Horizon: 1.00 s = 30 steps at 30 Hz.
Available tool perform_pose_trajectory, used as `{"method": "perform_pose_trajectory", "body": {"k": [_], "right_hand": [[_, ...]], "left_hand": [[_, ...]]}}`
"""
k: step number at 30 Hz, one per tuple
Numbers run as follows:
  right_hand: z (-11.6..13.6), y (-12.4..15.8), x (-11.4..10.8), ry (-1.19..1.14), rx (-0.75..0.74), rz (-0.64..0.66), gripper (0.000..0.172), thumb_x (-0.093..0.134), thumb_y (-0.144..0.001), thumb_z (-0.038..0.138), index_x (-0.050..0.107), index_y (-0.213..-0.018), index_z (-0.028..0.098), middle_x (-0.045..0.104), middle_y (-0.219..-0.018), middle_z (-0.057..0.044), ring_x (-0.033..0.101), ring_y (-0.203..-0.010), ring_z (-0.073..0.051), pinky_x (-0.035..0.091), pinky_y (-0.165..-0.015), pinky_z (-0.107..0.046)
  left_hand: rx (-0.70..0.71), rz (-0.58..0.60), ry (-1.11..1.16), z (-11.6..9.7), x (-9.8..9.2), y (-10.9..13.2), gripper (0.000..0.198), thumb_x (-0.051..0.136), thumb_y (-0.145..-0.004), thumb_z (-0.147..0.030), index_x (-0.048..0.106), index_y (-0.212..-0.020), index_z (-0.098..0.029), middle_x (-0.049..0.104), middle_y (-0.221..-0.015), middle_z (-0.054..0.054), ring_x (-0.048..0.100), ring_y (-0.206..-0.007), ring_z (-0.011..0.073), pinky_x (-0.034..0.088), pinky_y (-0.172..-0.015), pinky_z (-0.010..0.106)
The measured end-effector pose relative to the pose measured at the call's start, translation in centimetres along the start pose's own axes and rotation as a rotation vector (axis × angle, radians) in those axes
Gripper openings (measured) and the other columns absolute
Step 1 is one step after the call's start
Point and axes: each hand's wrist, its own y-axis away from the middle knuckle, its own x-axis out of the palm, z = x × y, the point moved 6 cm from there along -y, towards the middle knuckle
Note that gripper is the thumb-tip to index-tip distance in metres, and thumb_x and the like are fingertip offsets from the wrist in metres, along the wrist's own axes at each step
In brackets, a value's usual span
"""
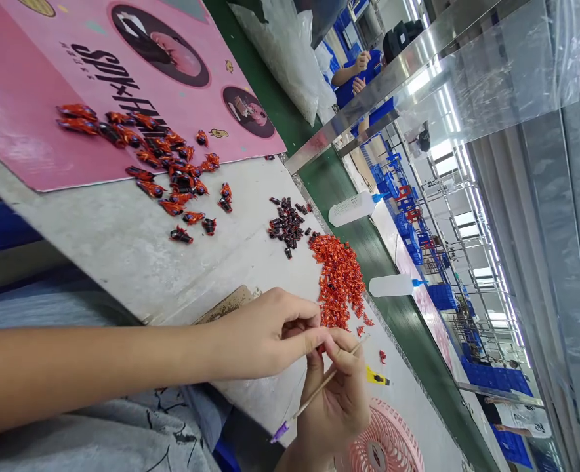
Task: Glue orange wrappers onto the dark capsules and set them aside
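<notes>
My left hand point(280, 334) reaches in from the left of the head view, thumb and fingers pinched at the fingertips of my right hand point(339, 387). A small red plastic piece point(321, 349) shows between the touching fingertips, mostly hidden. Across my right hand lies a thin wooden stick point(314, 395) with a purple end, held by its fingers. Just beyond the hands is a heap of small orange-red plastic parts point(339, 275). Small dark parts point(287, 223) form another pile beside it. Red-and-black joined pieces point(179, 174) lie partly on a pink printed sheet point(39, 118).
Two white bottles point(353, 209) with blue tips stand by the green conveyor belt point(319, 174). A yellow cutter point(377, 376) and a pink fan point(393, 436) are near my right hand. A worn brown board point(228, 305) lies under my left arm. Other people work beyond the metal frame point(369, 98).
</notes>
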Motion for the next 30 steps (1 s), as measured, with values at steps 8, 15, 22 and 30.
{"method": "perform_pose_trajectory", "body": {"k": [8,15,22,30], "right_hand": [[-1.8,0.6,0.1,-0.154,0.266,0.016,0.026,0.074,-0.090,0.040,0.071,-0.105,0.018,0.072,-0.089,-0.006,0.072,-0.081,-0.018,0.060,-0.071,-0.029],[-0.1,0.1,1.5,-0.117,0.226,0.021,0.015,0.066,-0.095,0.026,0.059,-0.084,0.019,0.061,-0.074,0.000,0.063,-0.065,-0.012,0.053,-0.058,-0.021],[-0.1,0.4,2.6,-0.057,0.150,0.010,0.016,0.062,-0.098,0.026,0.055,-0.085,0.020,0.059,-0.074,0.001,0.061,-0.066,-0.012,0.050,-0.060,-0.022],[-1.4,-2.9,-1.2,-0.493,0.363,0.045,0.065,0.051,-0.081,0.086,0.069,-0.092,0.025,0.076,-0.113,-0.013,0.074,-0.100,-0.032,0.059,-0.074,-0.042]], "left_hand": [[0.009,-0.033,0.126,0.5,0.1,0.4,0.015,0.056,-0.086,-0.028,0.055,-0.073,-0.019,0.048,-0.064,-0.005,0.043,-0.062,0.0127,0.035,-0.056,0.023],[0.082,-0.134,0.091,1.8,0.2,0.8,0.015,0.053,-0.082,-0.027,0.052,-0.069,-0.021,0.044,-0.058,-0.005,0.044,-0.062,0.0142,0.036,-0.059,0.024],[0.056,-0.158,0.210,2.3,-0.1,0.5,0.011,0.055,-0.077,-0.024,0.052,-0.067,-0.021,0.047,-0.060,-0.005,0.045,-0.064,0.0144,0.038,-0.062,0.025],[-0.275,-0.120,0.604,3.3,-1.6,1.1,0.053,0.086,-0.067,-0.062,0.055,-0.072,-0.019,0.048,-0.065,-0.006,0.039,-0.062,0.0103,0.034,-0.061,0.022]]}}
